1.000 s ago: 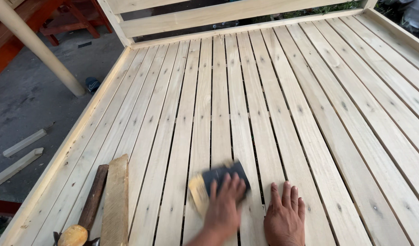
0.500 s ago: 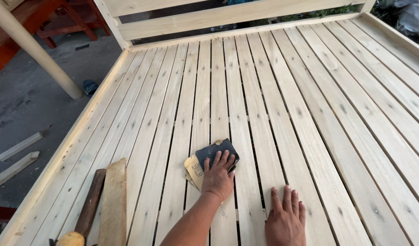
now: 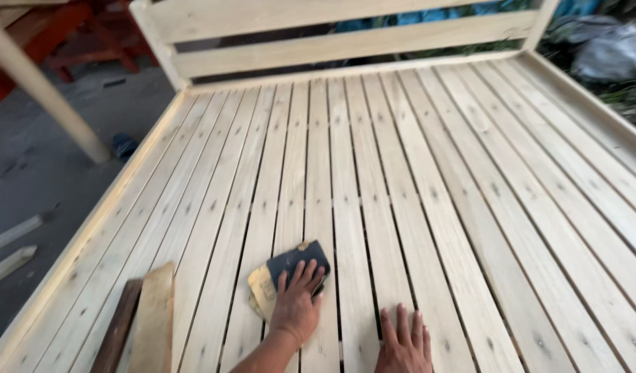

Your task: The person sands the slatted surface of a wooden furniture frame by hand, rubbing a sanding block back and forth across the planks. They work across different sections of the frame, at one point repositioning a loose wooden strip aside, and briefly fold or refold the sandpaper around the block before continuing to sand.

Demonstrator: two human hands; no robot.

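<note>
The left hand [image 3: 297, 307] lies palm-down on a folded sheet of sandpaper [image 3: 290, 273], dark on its grit face and tan on its backing, which rests flat on the pale wooden slats [image 3: 401, 207] of a bed frame, near the lower edge of the view. Its fingers [image 3: 305, 275] are lightly spread and pressed flat over the sheet rather than pinching it, so the paper is held only by downward pressure. The right hand [image 3: 403, 345] rests just beside it on a neighbouring slat, fingers extended and close together, touching bare wood and holding nothing; it looks to serve as a brace.

To sand well here, the person does best to keep the palm flat so that pressure spreads evenly across the sheet, and to stroke along the length of the slat, with the grain, rather than across the gaps. The sheet spans more than one slat, so its edge could catch in a gap and fold; a slightly firmer hold would guard against that. The two loose boards [image 3: 141, 321] lying at the left, one dark and one pale, sit near the stroke and could obstruct a wide sweep.
</note>
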